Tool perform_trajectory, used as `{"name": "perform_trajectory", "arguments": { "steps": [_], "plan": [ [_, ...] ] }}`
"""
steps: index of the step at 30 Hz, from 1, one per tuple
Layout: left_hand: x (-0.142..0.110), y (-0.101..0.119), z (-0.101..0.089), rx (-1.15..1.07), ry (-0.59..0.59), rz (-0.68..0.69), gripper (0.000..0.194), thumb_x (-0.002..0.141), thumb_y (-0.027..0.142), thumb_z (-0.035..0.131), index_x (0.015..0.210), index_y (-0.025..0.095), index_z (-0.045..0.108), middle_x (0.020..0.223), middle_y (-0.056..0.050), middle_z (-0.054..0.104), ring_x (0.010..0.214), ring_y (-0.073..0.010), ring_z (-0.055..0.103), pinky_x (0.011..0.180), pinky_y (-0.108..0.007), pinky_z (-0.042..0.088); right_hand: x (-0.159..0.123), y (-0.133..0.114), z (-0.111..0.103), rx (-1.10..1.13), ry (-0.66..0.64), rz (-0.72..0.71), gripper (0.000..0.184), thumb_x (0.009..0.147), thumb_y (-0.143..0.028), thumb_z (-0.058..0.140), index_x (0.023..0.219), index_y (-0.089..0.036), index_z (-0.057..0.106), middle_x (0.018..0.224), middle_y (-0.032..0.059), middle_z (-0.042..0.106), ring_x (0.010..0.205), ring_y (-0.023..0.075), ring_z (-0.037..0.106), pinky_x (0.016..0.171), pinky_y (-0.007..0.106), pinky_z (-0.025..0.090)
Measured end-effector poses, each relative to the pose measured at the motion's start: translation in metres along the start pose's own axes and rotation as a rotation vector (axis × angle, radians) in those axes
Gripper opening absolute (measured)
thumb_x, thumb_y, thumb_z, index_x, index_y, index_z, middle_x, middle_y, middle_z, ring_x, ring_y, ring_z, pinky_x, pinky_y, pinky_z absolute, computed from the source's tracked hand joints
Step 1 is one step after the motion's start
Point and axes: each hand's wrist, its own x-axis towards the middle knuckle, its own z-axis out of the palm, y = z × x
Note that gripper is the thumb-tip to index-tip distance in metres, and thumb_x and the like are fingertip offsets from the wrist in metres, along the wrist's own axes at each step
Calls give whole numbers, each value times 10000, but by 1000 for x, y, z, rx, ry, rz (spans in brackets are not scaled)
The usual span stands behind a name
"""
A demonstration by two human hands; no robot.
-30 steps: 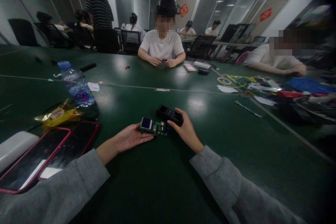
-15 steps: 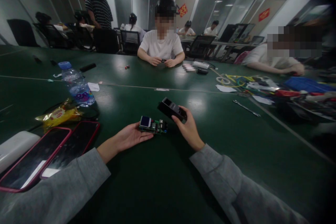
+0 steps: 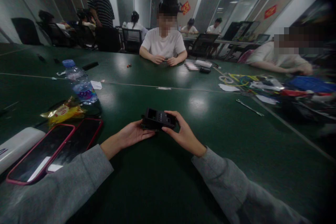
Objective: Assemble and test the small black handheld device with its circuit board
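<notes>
Black casing (image 3: 160, 119) is held above the table (image 3: 162, 182), the right grip (image 3: 183, 133) pinching its end, the left grip (image 3: 132, 135) supporting it opposite. Fitting seems underway; the next move calls for careful alignment.

The black casing (image 3: 159, 119) is held cutouts up

Plain black over the case (image 3: 160, 119), dotted with pale marks. Grey along both sleeves (image 3: 86, 163). Dark green across the table (image 3: 162, 182), crossed by pale lines. Pinkish red around two phones (image 3: 42, 154), black on their screens (image 3: 81, 136). White on the box (image 3: 22, 143). Blue on the bottle cap (image 3: 68, 63), yellow on the packet (image 3: 65, 112). Dark and pale stripes across the back shirt (image 3: 101, 7), plain white on the front shirt (image 3: 164, 43).
</notes>
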Motion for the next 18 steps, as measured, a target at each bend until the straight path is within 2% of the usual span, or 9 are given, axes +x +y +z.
{"name": "perform_trajectory", "arguments": {
  "steps": [5,7,11,12,14,16,18],
  "plan": [
    [0,0,0,-1,17,5,395,963,219,365,1317,50,413,1191,-203,588,1058,-282,640,1044,-402,383,0,10,3,-11,-57,-35,489,809,-265,676,1251,-259,466,1200,71,538,1130,241,524,997,452,422],
    [0,1,0,-6,15,12,439,958,315,401,1313,59,424,1211,-206,584,1088,-300,624,1045,-416,384,-1,12,4,-14,-79,-33,494,805,-260,682,1251,-265,471,1199,69,537,1132,242,523,993,454,425],
    [-2,1,0,6,-35,32,677,870,567,494,1282,31,460,1208,-242,586,1166,-329,570,1044,-428,390,-3,14,7,38,-127,15,490,805,-253,680,1249,-271,475,1194,67,536,1140,244,524,1001,468,423],
    [-2,0,0,25,-41,43,660,863,553,521,1279,42,469,1217,-234,586,1179,-318,562,1048,-418,391,-3,14,8,59,-128,31,486,807,-252,677,1249,-270,476,1199,67,533,1147,244,522,1009,471,418],
    [-3,-2,2,65,-25,77,542,870,421,586,1276,79,480,1236,-200,588,1183,-287,564,1055,-397,394,-4,14,8,109,-123,60,479,805,-260,680,1242,-271,483,1220,66,521,1174,246,508,1033,473,396],
    [-3,-4,3,85,14,113,463,864,272,617,1270,95,482,1237,-179,593,1159,-263,583,1056,-383,402,-4,14,8,193,-138,98,545,775,-281,715,1261,-279,466,1250,64,504,1202,249,491,1056,468,375],
    [-3,-6,4,78,43,142,456,859,228,620,1270,97,473,1236,-177,593,1139,-256,597,1050,-381,414,-3,15,8,327,-153,194,631,770,-329,723,1313,-295,404,1251,64,506,1192,241,506,1057,461,378]
  ]
}}
